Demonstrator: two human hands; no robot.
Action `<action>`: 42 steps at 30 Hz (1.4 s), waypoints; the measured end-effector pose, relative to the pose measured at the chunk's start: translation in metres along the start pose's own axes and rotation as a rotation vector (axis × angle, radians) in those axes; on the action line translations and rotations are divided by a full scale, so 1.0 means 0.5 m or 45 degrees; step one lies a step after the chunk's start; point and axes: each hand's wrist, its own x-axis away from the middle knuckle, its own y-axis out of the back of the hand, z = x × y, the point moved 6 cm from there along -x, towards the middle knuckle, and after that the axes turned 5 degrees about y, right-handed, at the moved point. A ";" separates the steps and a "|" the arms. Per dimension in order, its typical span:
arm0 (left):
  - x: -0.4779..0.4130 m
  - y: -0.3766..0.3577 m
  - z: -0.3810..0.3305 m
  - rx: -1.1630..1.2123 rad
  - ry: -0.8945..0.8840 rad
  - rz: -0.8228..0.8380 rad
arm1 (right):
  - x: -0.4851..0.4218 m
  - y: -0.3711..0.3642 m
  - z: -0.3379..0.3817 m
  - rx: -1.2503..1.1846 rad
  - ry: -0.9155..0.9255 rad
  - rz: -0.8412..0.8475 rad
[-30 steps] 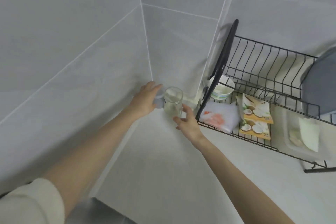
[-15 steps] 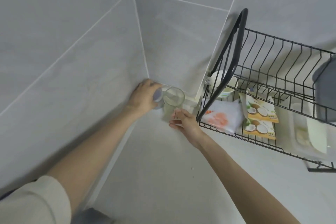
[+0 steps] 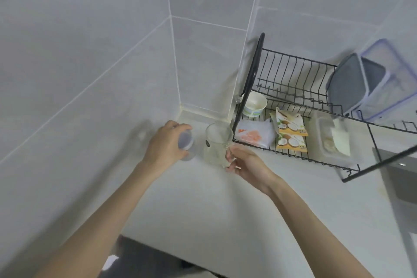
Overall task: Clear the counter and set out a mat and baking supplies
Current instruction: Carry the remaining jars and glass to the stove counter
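Pale counter point(image 3: 203, 221) runs into a tiled corner. On it, near the corner: clear glass mug point(image 3: 217, 145), upright, and just left of it a small clear jar point(image 3: 187, 143) with a greyish lid; whether the jar touches the surface cannot be told. To the right a black wire dish rack point(image 3: 293, 106) stands on the counter, its frame just beside the mug. Under the rack's far side, a clear plastic box point(image 3: 334, 142)
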 end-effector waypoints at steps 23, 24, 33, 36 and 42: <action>0.520 -0.096 -0.545 0.167 -0.786 0.287 | 0.870 0.167 -0.044 -0.100 0.445 -0.776; 0.544 -0.112 -0.585 0.176 -0.839 0.323 | 0.910 0.185 -0.055 -0.099 0.451 -0.826; 0.866 -0.321 -0.974 0.222 -1.296 0.584 | 1.389 0.359 -0.170 -0.148 0.543 -1.347; 1.013 -0.389 -1.097 0.273 -1.433 0.656 | 1.573 0.404 -0.215 -0.186 0.560 -1.500; 1.282 -0.493 -1.285 0.299 -1.650 0.795 | 1.883 0.449 -0.315 -0.202 0.562 -1.747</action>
